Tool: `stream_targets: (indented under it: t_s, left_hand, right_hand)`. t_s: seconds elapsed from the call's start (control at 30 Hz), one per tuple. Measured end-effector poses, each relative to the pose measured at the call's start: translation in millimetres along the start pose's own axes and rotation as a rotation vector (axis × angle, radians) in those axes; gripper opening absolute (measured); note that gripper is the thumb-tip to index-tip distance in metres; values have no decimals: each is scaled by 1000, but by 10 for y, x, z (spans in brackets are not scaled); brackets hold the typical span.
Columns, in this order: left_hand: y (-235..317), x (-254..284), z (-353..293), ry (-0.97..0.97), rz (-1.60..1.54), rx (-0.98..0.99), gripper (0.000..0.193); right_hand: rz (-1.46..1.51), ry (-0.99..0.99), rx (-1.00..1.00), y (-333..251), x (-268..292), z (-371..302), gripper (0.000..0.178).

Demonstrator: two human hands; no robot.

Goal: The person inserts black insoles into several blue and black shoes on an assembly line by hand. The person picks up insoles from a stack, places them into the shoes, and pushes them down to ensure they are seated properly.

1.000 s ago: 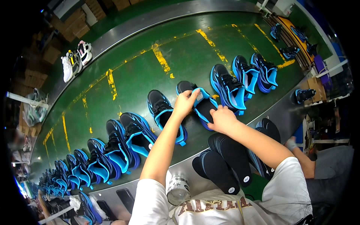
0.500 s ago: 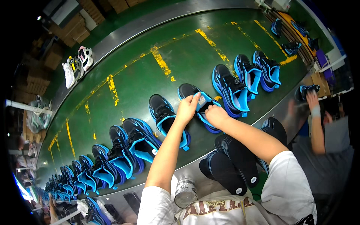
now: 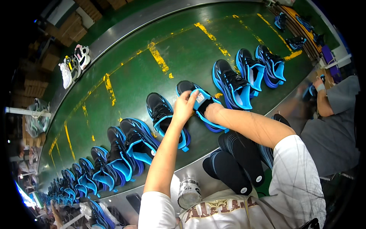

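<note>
A black and blue sneaker (image 3: 185, 87) stands on the green belt in front of me, toe pointing away. My left hand (image 3: 184, 107) pinches its pale blue tongue, pulled up so that a small white label shows. My right hand (image 3: 213, 111) reaches into the shoe's opening; its fingers are hidden inside. Just left of it stands a matching sneaker (image 3: 158, 104), partly behind my left forearm. Beyond my right hand, another sneaker (image 3: 227, 78) heads a group of three. Black insoles (image 3: 246, 158) with round white stickers lie below my right forearm.
A long row of similar sneakers (image 3: 100, 162) runs off to the left along the belt's near edge. White sneakers (image 3: 65, 74) stand on the far rim. A round tin (image 3: 189, 194) sits close to my body. At right, a co-worker's hand (image 3: 318, 83) handles a dark shoe.
My right hand has slid deeper into the sneaker, while my left keeps its pinch on the tongue. The co-worker's hand and shoe have shifted. The whole view has moved slightly.
</note>
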State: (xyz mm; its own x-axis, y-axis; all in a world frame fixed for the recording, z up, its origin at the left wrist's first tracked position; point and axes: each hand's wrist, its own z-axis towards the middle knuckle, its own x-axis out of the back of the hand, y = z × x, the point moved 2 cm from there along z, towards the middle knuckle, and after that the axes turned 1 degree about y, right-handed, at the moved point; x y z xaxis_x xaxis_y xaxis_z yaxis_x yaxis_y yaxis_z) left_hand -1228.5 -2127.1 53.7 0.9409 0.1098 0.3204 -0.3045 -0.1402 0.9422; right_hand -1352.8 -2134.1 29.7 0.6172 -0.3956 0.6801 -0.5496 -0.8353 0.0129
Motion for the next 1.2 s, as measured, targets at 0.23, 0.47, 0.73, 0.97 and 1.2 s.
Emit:
stream_targets:
  t_s: [0.23, 0.47, 0.73, 0.97, 1.2]
  left_hand:
    - [129, -21, -73, 249, 975, -671, 34]
    - [324, -32, -36, -38, 1037, -630, 36]
    - [339, 65, -549, -97, 1199, -802, 8]
    - [445, 286, -890, -122, 931, -721, 14]
    - [635, 248, -483, -127, 14, -106, 14]
  right_hand:
    - [48, -7, 141, 7, 189, -525, 48]
    - [330, 234, 99, -78, 136, -688, 44]
    - [832, 660, -3, -163, -387, -1356, 24]
    - [704, 634, 38, -220, -468, -1392, 22]
    - [1553, 797, -171, 5, -413, -1253, 33]
